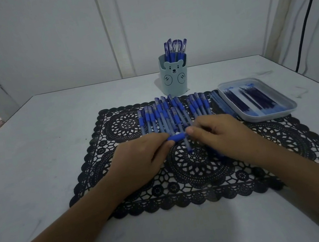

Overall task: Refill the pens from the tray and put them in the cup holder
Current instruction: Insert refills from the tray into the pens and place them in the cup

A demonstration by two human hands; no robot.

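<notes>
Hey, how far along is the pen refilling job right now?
Partly done. Several capped pens already stand in the bear cup holder. In hand: the left hand and right hand hold one pen between them over the black mat. Left: a long row of pens lies on the mat, and refills remain in the tray.

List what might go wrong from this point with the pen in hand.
1. Both hands, left hand and right hand, work one blue plastic pen directly above the row of blue pens on the black lace mat; a slip may scatter them.
2. The white rectangular tray of dark refills sits beside the right forearm and may get bumped.
</notes>
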